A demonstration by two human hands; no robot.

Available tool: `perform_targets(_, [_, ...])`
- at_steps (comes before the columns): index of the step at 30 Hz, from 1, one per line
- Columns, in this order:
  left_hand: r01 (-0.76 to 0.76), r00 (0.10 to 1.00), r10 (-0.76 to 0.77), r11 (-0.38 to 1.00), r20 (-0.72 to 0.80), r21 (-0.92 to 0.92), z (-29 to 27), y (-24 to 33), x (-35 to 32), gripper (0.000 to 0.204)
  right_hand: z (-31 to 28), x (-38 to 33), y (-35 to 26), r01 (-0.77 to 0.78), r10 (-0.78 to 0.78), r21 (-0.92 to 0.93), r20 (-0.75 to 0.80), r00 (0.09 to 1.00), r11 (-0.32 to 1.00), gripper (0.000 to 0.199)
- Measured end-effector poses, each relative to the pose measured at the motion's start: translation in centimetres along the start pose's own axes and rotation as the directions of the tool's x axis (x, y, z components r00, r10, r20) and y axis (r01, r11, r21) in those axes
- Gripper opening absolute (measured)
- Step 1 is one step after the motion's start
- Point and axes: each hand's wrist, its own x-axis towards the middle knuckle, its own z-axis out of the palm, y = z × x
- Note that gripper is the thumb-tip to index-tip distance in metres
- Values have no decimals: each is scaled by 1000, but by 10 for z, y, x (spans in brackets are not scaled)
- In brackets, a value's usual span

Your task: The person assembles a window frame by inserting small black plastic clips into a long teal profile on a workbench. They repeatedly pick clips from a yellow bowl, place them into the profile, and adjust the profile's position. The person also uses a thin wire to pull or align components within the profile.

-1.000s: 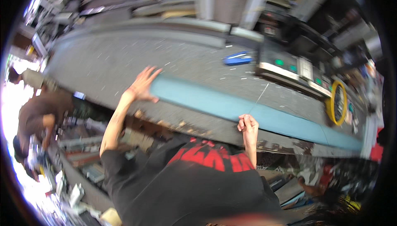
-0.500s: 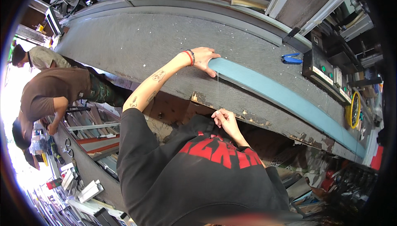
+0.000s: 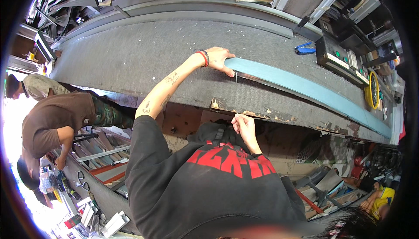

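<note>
A long pale blue strip-like profile lies along the bench, running from the middle to the far right. My left hand grips its near-left end, thumb on the front edge and fingers over the far side. From that end a thin, see-through strand stretches down toward my body. My right hand is closed in a pinch at the strand's lower end, just off the bench's front edge. Whether the strand is a thread or a sliver of film, I cannot tell.
The dark grey bench has a chipped front edge. At the right are a blue-handled tool, a black box with green buttons and a yellow hoop-shaped item. People work at the left; another in yellow is at lower right.
The view has shifted a little, and a person in yellow now shows at lower right. My left hand keeps its grip on the profile; my right hand stays pinched at the strand.
</note>
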Motion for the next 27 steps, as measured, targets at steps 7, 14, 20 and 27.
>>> perform_targets(7, [-42, 998, 43, 998, -45, 40, 2, 0, -2, 96, 16, -11, -7, 70, -74, -54, -89, 993, 996, 35])
perform_targets(14, [-45, 996, 50, 997, -79, 61, 4, 3, -5, 96, 16, -13, -7, 100, -114, -101, -142, 983, 990, 35])
perform_targets(20, [-41, 994, 50, 996, -102, 85, 4, 5, -7, 96, 16, -15, -2, 123, -130, -50, -185, 974, 991, 35])
perform_targets(27, [-20, 991, 39, 990, -130, 140, 10, 7, -9, 94, 20, -14, -4, 126, -127, -13, -141, 982, 992, 34])
